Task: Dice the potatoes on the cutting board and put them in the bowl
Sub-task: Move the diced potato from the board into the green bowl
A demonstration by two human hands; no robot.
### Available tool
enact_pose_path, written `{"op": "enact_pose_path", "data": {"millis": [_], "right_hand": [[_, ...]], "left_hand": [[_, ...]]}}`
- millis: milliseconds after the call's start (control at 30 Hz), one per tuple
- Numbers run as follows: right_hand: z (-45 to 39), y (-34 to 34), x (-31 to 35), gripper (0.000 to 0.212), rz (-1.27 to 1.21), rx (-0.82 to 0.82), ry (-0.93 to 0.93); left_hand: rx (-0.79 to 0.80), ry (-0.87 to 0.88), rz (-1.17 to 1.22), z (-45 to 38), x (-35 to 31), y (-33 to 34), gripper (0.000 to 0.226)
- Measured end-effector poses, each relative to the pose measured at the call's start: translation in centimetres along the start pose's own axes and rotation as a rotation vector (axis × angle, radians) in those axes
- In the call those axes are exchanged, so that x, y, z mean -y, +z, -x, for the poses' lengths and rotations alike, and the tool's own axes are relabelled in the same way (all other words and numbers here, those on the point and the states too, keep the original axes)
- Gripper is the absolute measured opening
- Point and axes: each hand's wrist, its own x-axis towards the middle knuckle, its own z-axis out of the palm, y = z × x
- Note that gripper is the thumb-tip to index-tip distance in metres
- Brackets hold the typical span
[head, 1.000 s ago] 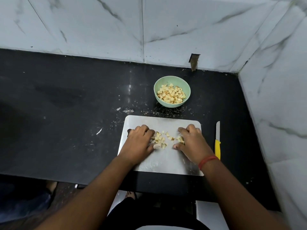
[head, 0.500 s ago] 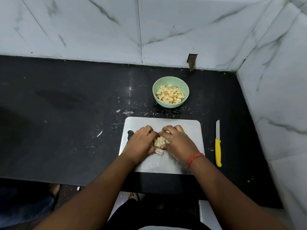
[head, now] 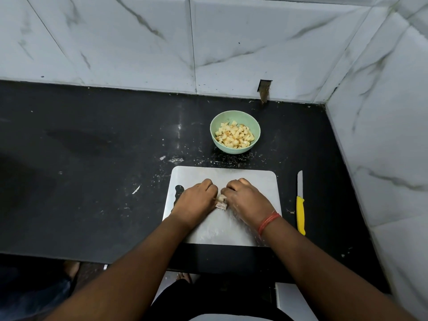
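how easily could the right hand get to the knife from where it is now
Probably yes: the knife lies on the counter right of the cutting board, nothing between, but the right hand is cupping potato pieces.

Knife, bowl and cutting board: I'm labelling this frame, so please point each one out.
yellow-handled knife (head: 300,214): head view, on the yellow handle.
green bowl (head: 231,148): head view, on the near outer wall.
cutting board (head: 254,181): head view, on bare surface near the far right corner.

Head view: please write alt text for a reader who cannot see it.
Two hands, left and right, cup a small pile of potato dice on a cutting board. Behind it stands a green bowl of dice; a yellow-handled knife lies to the right.
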Motion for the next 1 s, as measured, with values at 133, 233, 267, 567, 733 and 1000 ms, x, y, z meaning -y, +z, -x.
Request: {"op": "enact_pose_path", "data": {"millis": [133,233,267,567,733,1000], "right_hand": [[-0.7,-1.0,-0.4,0.021,-0.053,0.079,0.029],[-1.0,-2.2,-0.6,0.019,-0.329,0.105,0.216],[-1.0,-2.5,-0.7,0.016,-0.433,0.096,0.289],[0.0,-5.8,-1.2,0.015,-1.544,-0.013,0.763],[-3.8,-9.9,-3.5,0.014,-1.606,-0.194,0.677],[-12.0,-8.3,-7.5,0.024,-0.231,-0.008,0.379]], "left_hand": [[0.029,-0.041,0.105,-0.2,0.2,-0.2,0.014],[0.0,-0.086,0.197,-0.4,0.0,-0.6,0.009],[-0.006,-0.112,0.243,-0.6,-0.1,-0.7,0.007],[-0.117,-0.484,0.95,-3.2,-2.5,-3.4,0.025],[-0.286,-0.433,0.912,-9.6,-3.1,-6.7,0.023],[-0.044,-0.49,0.454,-16.8,-1.6,-8.1,0.028]]}}
